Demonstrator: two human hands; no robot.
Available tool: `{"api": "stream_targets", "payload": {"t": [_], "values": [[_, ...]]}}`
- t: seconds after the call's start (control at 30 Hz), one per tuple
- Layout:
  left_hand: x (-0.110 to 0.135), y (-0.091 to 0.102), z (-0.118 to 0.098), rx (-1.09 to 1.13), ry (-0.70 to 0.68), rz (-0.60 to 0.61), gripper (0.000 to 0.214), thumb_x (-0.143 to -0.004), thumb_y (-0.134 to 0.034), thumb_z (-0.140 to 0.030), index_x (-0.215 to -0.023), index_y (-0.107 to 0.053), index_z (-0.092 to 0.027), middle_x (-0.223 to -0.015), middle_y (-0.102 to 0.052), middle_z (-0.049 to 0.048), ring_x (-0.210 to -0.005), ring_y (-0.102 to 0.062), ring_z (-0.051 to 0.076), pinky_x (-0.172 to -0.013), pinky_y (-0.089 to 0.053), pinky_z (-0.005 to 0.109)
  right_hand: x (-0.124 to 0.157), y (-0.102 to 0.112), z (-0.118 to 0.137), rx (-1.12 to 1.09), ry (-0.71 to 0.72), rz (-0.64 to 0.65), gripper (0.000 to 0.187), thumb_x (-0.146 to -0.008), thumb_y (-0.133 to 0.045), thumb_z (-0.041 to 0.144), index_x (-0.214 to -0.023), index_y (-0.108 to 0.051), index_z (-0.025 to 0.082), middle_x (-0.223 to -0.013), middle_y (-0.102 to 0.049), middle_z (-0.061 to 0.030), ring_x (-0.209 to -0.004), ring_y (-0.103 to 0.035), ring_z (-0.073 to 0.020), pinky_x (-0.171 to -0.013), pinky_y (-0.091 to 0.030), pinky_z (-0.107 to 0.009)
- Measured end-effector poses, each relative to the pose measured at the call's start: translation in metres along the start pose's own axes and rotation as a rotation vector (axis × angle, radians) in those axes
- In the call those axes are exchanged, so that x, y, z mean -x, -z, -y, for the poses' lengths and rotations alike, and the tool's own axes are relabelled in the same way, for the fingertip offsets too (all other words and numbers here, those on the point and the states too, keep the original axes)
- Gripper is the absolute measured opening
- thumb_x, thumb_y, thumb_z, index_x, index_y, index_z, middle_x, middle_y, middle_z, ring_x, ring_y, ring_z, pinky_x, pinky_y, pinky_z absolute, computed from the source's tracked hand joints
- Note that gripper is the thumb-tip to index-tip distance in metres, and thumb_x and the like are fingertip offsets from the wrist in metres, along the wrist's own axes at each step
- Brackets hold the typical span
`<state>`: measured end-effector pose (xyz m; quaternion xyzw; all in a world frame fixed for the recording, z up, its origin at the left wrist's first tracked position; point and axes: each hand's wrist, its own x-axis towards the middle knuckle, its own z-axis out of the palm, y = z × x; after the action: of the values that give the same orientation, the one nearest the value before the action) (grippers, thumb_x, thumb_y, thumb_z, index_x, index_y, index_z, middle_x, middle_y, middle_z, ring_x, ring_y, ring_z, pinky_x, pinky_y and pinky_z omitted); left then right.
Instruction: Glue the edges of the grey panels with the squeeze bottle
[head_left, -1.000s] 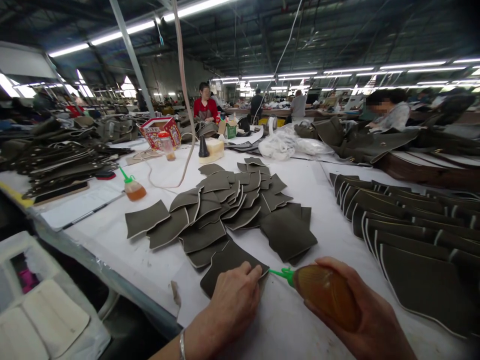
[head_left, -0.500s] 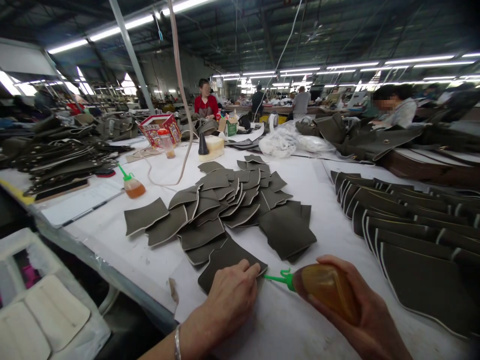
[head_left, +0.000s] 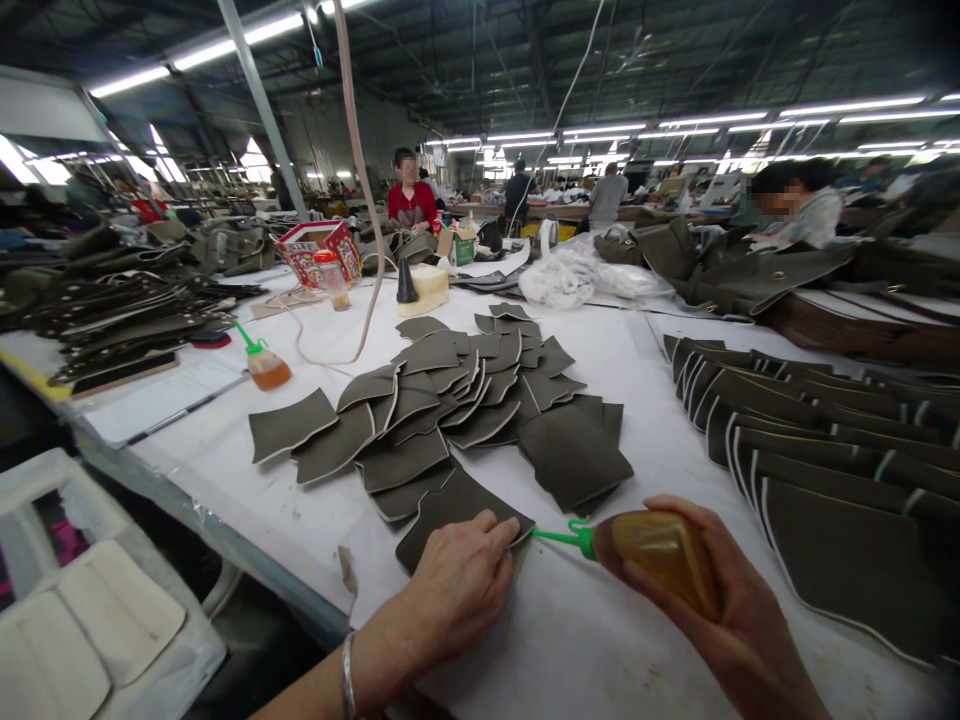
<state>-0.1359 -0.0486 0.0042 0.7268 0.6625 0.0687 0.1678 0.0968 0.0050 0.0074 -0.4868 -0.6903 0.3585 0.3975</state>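
Note:
In the head view, my right hand [head_left: 720, 590] is wrapped round a squeeze bottle of amber glue [head_left: 660, 560] that lies tilted on its side. Its thin green nozzle [head_left: 562, 537] points left, with the tip at the right corner of a dark olive leather piece [head_left: 450, 505]. My left hand [head_left: 465, 570] grips that piece near the same corner, fingers bent over the top and the thumb hidden. Just beyond lies a loose pile of similar leather pieces [head_left: 442, 400], their pale edges showing.
Overlapping rows of leather panels [head_left: 825, 530] cover the right side. A second glue bottle [head_left: 268, 372], a clipboard [head_left: 165, 405] and stacked dark parts [head_left: 142, 310] are at left. A hose [head_left: 364, 180] hangs down to the white table [head_left: 300, 530]. Co-workers sit farther back.
The bottle's nozzle tip has shifted slightly up and right along the leather piece's edge. My left fingers have moved a little towards the corner. The view has tilted slightly.

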Motion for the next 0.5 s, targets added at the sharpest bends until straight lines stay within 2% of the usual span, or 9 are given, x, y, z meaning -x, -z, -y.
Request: {"api": "stream_targets", "payload": {"t": [0.17,0.3,0.43,0.5], "values": [[0.000,0.002,0.002,0.020,-0.009,0.024,0.034,-0.097,-0.037,-0.021,-0.122,-0.060,-0.024,-0.099,-0.065,0.0031,-0.083,-0.066,0.021,-0.074,-0.050,0.030,0.008,-0.005,0.003,-0.087,-0.074,0.056,0.049,-0.082,-0.069,0.057,-0.118,-0.053,0.028,-0.101,-0.063,0.0025,-0.083,-0.064,-0.0195,-0.077,-0.049,-0.027],[0.001,0.002,0.003,0.041,-0.005,0.017,0.038,-0.098,-0.037,-0.021,-0.129,-0.057,-0.024,-0.102,-0.065,0.0034,-0.086,-0.066,0.021,-0.078,-0.050,0.030,0.010,-0.005,-0.003,-0.060,-0.058,0.003,0.047,-0.083,-0.069,0.056,-0.117,-0.054,0.027,-0.108,-0.062,0.0008,-0.090,-0.064,-0.0198,-0.081,-0.048,-0.026],[0.003,0.001,0.003,0.054,0.009,0.021,0.037,-0.098,-0.037,-0.023,-0.131,-0.056,-0.023,-0.104,-0.064,0.0039,-0.091,-0.065,0.021,-0.081,-0.050,0.031,0.014,-0.003,-0.012,-0.065,-0.053,0.105,0.051,-0.082,-0.071,0.057,-0.120,-0.054,0.027,-0.108,-0.064,-0.0009,-0.089,-0.066,-0.0209,-0.076,-0.052,-0.024],[0.003,0.000,0.004,0.059,0.015,0.022,0.037,-0.099,-0.037,-0.023,-0.132,-0.055,-0.023,-0.105,-0.063,0.0041,-0.092,-0.065,0.021,-0.082,-0.050,0.031,0.017,-0.003,-0.014,-0.082,-0.071,0.114,0.052,-0.083,-0.069,0.058,-0.122,-0.053,0.028,-0.109,-0.064,-0.0012,-0.091,-0.066,-0.0213,-0.077,-0.053,-0.024]]}}
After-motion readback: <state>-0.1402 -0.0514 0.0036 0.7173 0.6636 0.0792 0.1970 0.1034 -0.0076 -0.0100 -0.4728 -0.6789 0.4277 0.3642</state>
